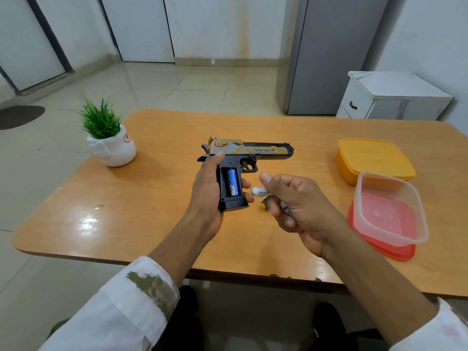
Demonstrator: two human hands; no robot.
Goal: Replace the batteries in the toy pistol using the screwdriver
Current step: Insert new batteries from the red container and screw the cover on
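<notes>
My left hand (205,188) grips the handle of the black and gold toy pistol (247,150), held above the table with its barrel pointing right. The handle's battery compartment is open, and one blue battery (233,182) sits inside it. My right hand (293,201) is just right of the handle, fingers curled. It holds a white battery (258,192) under the thumb. A screwdriver with a yellow-tipped dark handle (264,205) also lies in its fingers. The screwdriver's shaft is mostly hidden by the fingers.
A wooden table (152,198) carries a small potted plant (109,140) at the left. At the right stand a yellow lidded box (372,158) and a clear plastic container (390,206) on a red lid. A white cabinet (390,97) stands beyond the table.
</notes>
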